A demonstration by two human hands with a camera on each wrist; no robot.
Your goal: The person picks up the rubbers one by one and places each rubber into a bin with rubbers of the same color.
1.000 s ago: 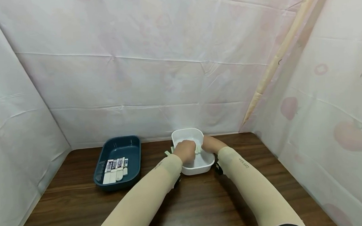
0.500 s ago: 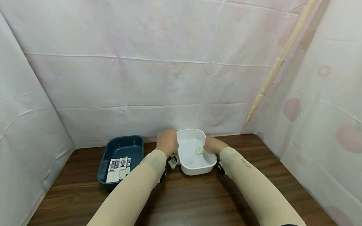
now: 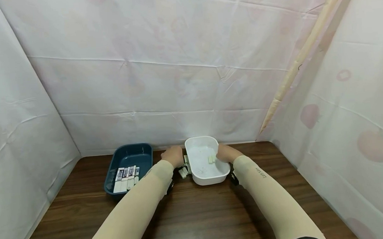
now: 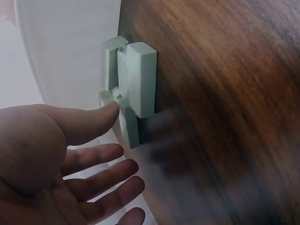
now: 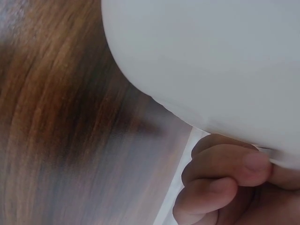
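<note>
A white tub [image 3: 208, 175] is seen just right of centre in the lower half of the head view, on a dark wooden table [image 3: 199, 219]. The right hand [image 3: 223, 153] is clamped on the tub's right rim; in the right wrist view its fingers [image 5: 225, 168] are curled under the white edge at the lower right of the frame. The left hand [image 3: 173, 156] is placed just left of the tub, released and grasping nothing, with fingers spread and relaxed in the left wrist view and the thumb tip [image 4: 105, 112] touching a small cluster of pale erasers [image 4: 133, 86]. This cluster is stacked on the table against the tub's outer left wall. Two more pale pieces [image 3: 210, 159] lie inside the tub. At the lower left, a dark blue tray [image 3: 141, 150] is seen holding a row of sleeved erasers [image 3: 125, 174].
</note>
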